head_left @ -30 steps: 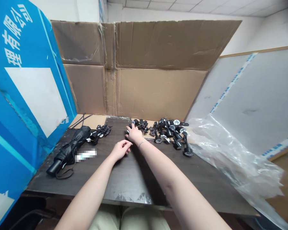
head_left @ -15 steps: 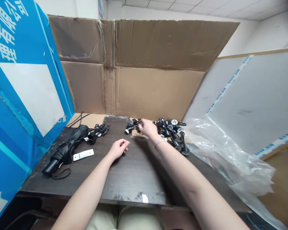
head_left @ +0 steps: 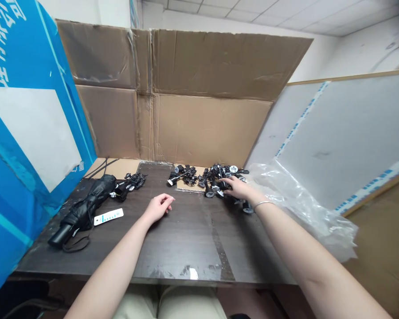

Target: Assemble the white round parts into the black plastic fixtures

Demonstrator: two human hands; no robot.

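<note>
My left hand (head_left: 158,207) rests on the dark table (head_left: 186,239), its fingers curled together and nothing visible in them. My right hand (head_left: 238,188) is over the right-hand pile of small black parts with round silver-white ends (head_left: 216,181). Its fingers are spread and reach down among the parts, and none is seen lifted. Left of that pile lies a smaller group of similar black parts (head_left: 187,174). One part there, with a pale end (head_left: 171,181), lies at the group's left side. My right hand hides some of the right pile.
A folded black umbrella (head_left: 86,206) with a white tag (head_left: 108,216) lies at the left, beside another cluster of black parts (head_left: 129,184). Crumpled clear plastic (head_left: 306,208) covers the right side. A cardboard wall (head_left: 206,133) stands behind; a blue panel (head_left: 53,133) stands left.
My right hand has moved right, from the left group to the right pile, and its fingers have spread. The part it held now lies on the left group. My left hand has stayed on the table.
</note>
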